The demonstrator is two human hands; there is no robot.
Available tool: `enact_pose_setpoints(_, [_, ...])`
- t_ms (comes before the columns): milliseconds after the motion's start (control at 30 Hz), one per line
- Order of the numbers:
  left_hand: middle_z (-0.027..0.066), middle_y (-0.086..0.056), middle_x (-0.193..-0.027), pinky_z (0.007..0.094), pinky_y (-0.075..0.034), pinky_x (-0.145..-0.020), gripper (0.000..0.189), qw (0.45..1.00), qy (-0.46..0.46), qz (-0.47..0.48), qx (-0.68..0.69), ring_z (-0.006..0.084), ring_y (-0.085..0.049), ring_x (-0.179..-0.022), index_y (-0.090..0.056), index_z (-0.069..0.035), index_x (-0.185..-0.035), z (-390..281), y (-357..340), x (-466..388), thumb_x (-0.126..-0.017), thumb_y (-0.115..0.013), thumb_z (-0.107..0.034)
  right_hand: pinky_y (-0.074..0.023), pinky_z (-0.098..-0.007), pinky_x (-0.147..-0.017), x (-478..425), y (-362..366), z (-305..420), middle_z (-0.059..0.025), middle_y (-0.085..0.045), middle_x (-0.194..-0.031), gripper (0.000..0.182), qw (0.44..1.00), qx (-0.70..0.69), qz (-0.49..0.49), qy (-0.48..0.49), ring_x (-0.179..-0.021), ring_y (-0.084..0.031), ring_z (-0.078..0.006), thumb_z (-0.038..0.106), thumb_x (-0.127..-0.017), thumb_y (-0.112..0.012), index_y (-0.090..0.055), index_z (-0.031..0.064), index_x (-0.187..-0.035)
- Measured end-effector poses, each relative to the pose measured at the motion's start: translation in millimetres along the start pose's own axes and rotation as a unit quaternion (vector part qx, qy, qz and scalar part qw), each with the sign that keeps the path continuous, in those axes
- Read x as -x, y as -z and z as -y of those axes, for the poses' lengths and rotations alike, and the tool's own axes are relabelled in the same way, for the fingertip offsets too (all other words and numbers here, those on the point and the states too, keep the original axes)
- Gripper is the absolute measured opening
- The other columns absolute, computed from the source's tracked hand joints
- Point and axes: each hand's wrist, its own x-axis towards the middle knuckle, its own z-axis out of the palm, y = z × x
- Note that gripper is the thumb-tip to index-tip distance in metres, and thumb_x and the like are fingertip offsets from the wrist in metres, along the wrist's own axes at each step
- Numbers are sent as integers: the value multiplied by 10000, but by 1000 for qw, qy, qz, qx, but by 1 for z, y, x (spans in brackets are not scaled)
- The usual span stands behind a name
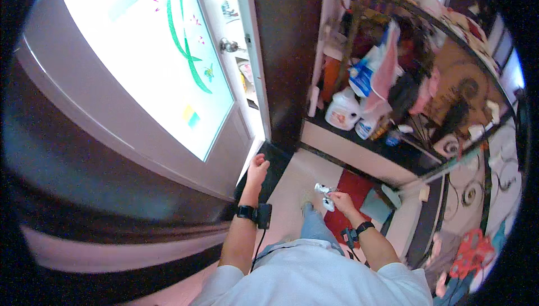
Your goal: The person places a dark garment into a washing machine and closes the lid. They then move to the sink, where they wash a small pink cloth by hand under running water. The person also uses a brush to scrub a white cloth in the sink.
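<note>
My left hand [257,167] is held up in front of the bottom of the door frame, its fingers curled inward. I see nothing in it. My right hand [343,203] pinches a small white object [323,188] with dark marks, a second white part of which hangs below the fingers; its exact kind is too blurred to tell. Close to my left hand is a white door [223,146] with a bright frosted glass panel [143,53] decorated with a green plant and pink flowers. Its round metal knob [229,45] is beyond my reach. The door stands ajar.
A dark panel [288,53] stands right of the door. Shelving further right holds a white plastic jug [343,110], a blue-and-white bag [362,79] and pink cloth [384,79]. A red mat [347,196] lies on the pale floor [290,192]. A black mat [273,171] lies at the doorway.
</note>
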Motion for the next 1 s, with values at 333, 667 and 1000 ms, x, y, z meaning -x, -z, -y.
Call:
enact_pose_setpoints(333, [208,-308,-1268,433,-300,-946,613,783,-208,-317,-492,366,-336,-1137,-353,-49,-1247,-159,104,-216,-685,-589,-122,-450,-288,-638,-275,-38,167,-83,-649,-814,246,977,1,152,148,-723,-600,-164,243,-813,-529,-644,69,-944])
enact_pose_setpoints(667, [158,-311,-1249,417,-330,-911,667,790,-232,-276,-496,327,-373,-1113,-294,-49,-1286,-170,90,-253,-687,-583,-90,-448,-257,-608,-397,-99,256,-70,-643,-749,220,961,-5,216,175,-654,-568,-108,211,-802,-545,-642,60,-930])
enact_pose_setpoints(1000, [209,-316,-1257,427,-338,-908,427,824,-223,-246,-458,360,-382,-1092,-467,-22,-1121,-150,77,-304,-706,-564,-51,-442,-268,-614,-533,-138,254,-72,-631,-706,234,980,30,171,97,-640,-571,-133,227,-777,-552,-654,60,-905])
